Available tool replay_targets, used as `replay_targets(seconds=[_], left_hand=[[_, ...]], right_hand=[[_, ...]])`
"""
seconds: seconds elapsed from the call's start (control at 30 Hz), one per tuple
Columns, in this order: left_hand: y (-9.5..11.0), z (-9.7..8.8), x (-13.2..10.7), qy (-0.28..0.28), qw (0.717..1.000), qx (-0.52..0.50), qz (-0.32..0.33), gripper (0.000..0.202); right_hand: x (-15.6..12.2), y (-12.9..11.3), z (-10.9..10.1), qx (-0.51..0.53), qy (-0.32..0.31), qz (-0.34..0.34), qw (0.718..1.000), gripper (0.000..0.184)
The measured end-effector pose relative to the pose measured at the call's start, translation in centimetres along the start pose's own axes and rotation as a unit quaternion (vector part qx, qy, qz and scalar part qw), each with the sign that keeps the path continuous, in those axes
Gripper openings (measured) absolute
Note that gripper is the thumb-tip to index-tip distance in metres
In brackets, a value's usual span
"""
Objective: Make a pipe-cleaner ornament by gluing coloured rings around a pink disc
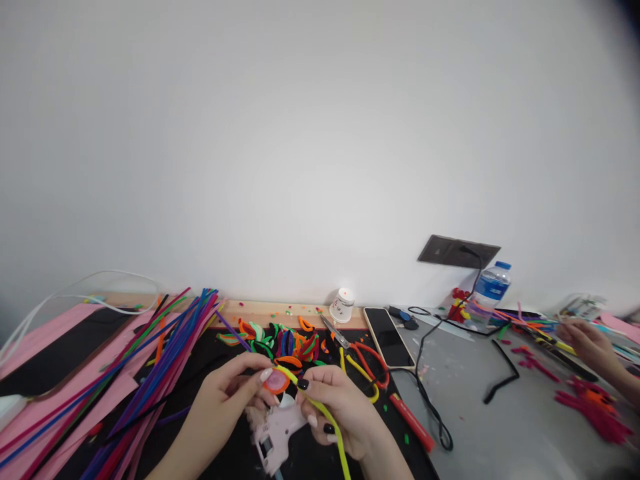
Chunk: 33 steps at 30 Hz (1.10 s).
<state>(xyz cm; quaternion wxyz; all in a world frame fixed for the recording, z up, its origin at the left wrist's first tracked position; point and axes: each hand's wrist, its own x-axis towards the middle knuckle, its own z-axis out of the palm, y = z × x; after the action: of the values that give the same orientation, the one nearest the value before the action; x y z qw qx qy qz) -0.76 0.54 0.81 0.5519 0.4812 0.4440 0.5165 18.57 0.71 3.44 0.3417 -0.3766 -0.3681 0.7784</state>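
Observation:
My left hand (227, 393) pinches a small orange looped pipe-cleaner piece (277, 381) between thumb and fingers. My right hand (340, 407) is closed around a yellow pipe cleaner (330, 420) whose upper end meets the orange loop; its tail runs down toward the bottom edge. Just beneath both hands lies a pale pink glue gun (275, 433) on the black mat (210, 360). A pile of bent pipe-cleaner loops (280, 340) in orange, green and blue sits just beyond my fingers.
Long straight pipe cleaners (150, 367) fan over pink paper (45, 333) at left. Red scissors (367, 363), yellow-handled scissors (360, 370), a phone (389, 337), a black cable (430, 393), a white cup (343, 305) and a water bottle (491, 287) lie to the right. Another person's hand (590, 343) works at far right.

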Motion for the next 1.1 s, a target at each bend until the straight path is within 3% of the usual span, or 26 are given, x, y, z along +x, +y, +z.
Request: replay_targets(seconds=[0.3,0.47,0.73,1.1], left_hand=[[0.7,0.9,0.0,0.022,0.997,-0.077,-0.021,0.028],[0.2,0.8,0.0,0.017,0.994,-0.106,-0.030,0.027],[0.1,0.6,-0.1,0.010,0.995,-0.092,-0.032,0.028],[0.8,1.0,-0.4,0.031,0.997,-0.066,0.020,0.026]], right_hand=[[0.4,0.9,-0.1,0.044,-0.050,0.005,0.998,0.031],[0.6,1.0,0.2,0.066,-0.048,-0.001,0.997,0.030],[0.6,1.2,0.3,0.088,-0.041,0.020,0.995,0.021],[0.7,1.3,0.1,0.123,-0.058,0.015,0.991,0.022]])
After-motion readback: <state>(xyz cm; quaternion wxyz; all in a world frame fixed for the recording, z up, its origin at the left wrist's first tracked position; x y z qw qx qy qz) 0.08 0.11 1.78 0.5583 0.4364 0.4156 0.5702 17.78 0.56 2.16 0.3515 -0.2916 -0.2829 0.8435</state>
